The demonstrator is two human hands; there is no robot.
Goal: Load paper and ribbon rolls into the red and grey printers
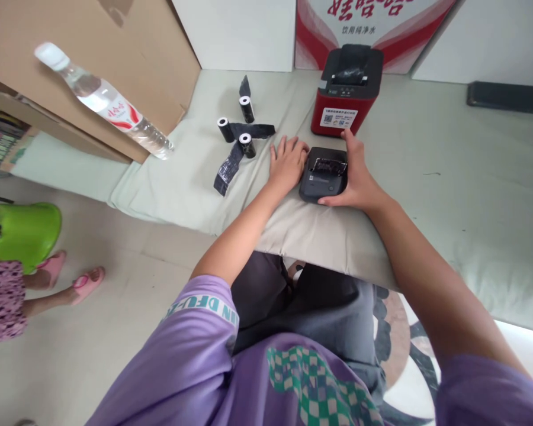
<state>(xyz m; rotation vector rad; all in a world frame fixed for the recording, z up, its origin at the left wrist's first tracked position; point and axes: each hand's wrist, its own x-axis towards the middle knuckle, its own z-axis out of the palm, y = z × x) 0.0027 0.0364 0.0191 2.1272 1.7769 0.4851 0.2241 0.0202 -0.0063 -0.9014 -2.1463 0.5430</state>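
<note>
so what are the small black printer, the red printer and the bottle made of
The small black printer, held between the left hand and right hand, looks like matte dark plastic, with no glare. The red printer seems smooth plastic with a soft sheen and a black top. The bottle looks like clear thin plastic: see-through, ribbed.

My left hand [288, 163] lies flat against the left side of the small dark printer [323, 181], my right hand [353, 177] against its right, so both flanks are taken. Just behind it stands the red printer [344, 97], blocking the way straight ahead. Further left, 3 black rolls [240, 125] with loose black strips lie in my left hand's sideways path. To the right the pale cushion [462, 177] is bare out to a dark bar [509, 94] near the wall. A water bottle [104, 100] leans on a cardboard box [128, 59], far left.
</note>
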